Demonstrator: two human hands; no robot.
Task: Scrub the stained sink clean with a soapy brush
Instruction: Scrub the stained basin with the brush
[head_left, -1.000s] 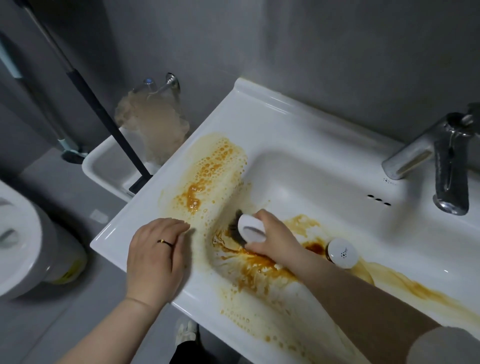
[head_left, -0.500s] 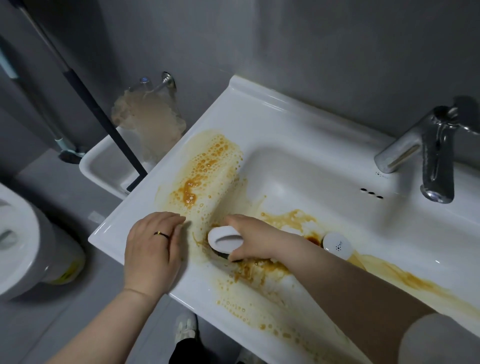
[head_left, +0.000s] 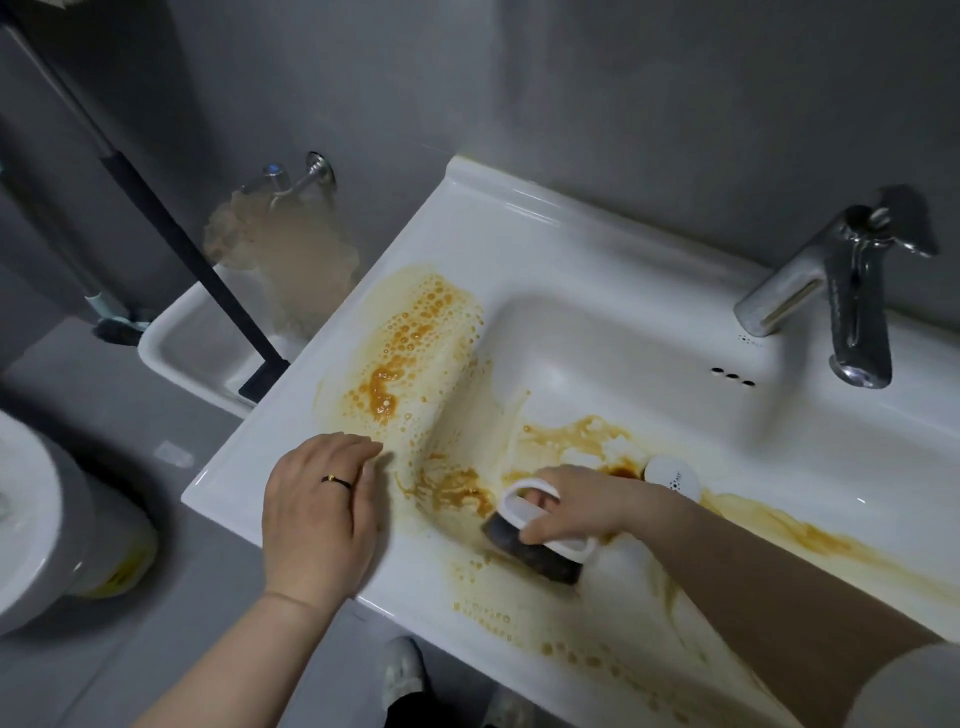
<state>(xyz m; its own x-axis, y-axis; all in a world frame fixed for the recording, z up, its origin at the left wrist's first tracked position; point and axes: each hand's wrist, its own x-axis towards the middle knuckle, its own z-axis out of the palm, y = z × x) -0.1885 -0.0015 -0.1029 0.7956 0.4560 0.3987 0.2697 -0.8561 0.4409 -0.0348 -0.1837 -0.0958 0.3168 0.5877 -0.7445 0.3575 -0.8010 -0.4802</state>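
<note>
A white sink (head_left: 597, 270) is smeared with foamy orange-brown stain (head_left: 410, 358) across its left ledge, the basin's left slope and the near rim. My right hand (head_left: 576, 506) grips the white loop handle of a dark-bristled scrub brush (head_left: 535, 551), which presses on the basin's near wall by the front rim. My left hand (head_left: 317, 514), wearing a ring, rests flat on the sink's left front ledge beside the stain. A white drain plug (head_left: 672, 475) sits just behind my right wrist.
A chrome faucet (head_left: 831, 291) stands at the back right. Left of the sink are a smaller white basin (head_left: 192, 338), a wall tap (head_left: 296, 179) with a murky plastic bag, a dark mop handle (head_left: 156, 208) and a toilet (head_left: 26, 519).
My right hand has dragged the brush from the basin's left slope toward the near front rim and to the right. My left hand has stayed on the ledge.
</note>
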